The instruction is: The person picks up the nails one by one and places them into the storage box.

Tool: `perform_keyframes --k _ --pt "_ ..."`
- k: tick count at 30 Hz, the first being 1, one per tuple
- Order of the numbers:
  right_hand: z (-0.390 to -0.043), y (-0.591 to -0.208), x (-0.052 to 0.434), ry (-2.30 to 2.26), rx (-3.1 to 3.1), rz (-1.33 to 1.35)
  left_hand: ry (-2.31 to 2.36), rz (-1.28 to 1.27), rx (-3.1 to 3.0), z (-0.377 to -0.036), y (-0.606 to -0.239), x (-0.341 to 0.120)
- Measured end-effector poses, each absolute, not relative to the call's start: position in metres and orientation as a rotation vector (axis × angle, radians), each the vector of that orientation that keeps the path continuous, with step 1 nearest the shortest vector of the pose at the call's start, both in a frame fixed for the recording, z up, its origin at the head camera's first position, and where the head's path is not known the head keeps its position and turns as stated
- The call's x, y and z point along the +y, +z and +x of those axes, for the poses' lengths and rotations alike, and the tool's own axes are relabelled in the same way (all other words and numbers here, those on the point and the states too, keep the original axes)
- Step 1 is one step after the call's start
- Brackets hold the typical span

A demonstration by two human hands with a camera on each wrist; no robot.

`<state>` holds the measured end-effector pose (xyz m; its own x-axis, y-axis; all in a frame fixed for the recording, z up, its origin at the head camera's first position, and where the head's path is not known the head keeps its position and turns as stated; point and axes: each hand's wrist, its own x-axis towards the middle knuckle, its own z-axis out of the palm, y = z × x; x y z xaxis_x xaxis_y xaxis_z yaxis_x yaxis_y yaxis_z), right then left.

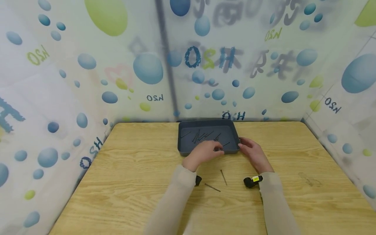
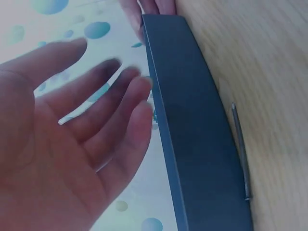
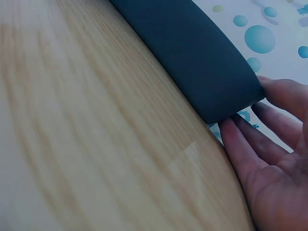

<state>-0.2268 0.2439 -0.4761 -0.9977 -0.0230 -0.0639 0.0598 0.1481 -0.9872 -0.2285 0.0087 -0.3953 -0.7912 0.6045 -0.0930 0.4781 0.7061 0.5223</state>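
A dark grey rectangular tray (image 1: 208, 123) sits near the far edge of the table, with several thin dark nails (image 1: 202, 135) scattered inside it. Over its near rim hovers my left hand (image 1: 205, 151), palm down. In the left wrist view the left fingers (image 2: 127, 139) are spread and loosely bent, with nothing between them. My right hand (image 1: 255, 155) holds the tray at its right end. The right wrist view shows fingertips at the rim and against the outer corner of the tray (image 3: 192, 57). Parts of the right fingers are hidden behind the tray.
Two nails lie on the wooden table (image 1: 132, 169) in front of the tray: one nail (image 1: 224, 178) pointing away from me, another nail (image 1: 212, 187) slanting nearer. A black wrist device (image 1: 252, 181) is strapped on the right wrist. Behind the table stands a patterned wall (image 1: 194, 94).
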Motion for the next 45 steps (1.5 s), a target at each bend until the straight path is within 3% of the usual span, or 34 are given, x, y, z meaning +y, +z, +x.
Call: perform_keyframes --k 15,45 --pt "-0.231 -0.476 0.243 -1.988 2.357 0.042 0.405 0.977 2.655 -0.204 -0.403 0.011" --pt "-0.229 -0.476 0.246 -1.963 2.365 0.081 -0.078 0.72 2.77 -0.175 -0.415 0.042"
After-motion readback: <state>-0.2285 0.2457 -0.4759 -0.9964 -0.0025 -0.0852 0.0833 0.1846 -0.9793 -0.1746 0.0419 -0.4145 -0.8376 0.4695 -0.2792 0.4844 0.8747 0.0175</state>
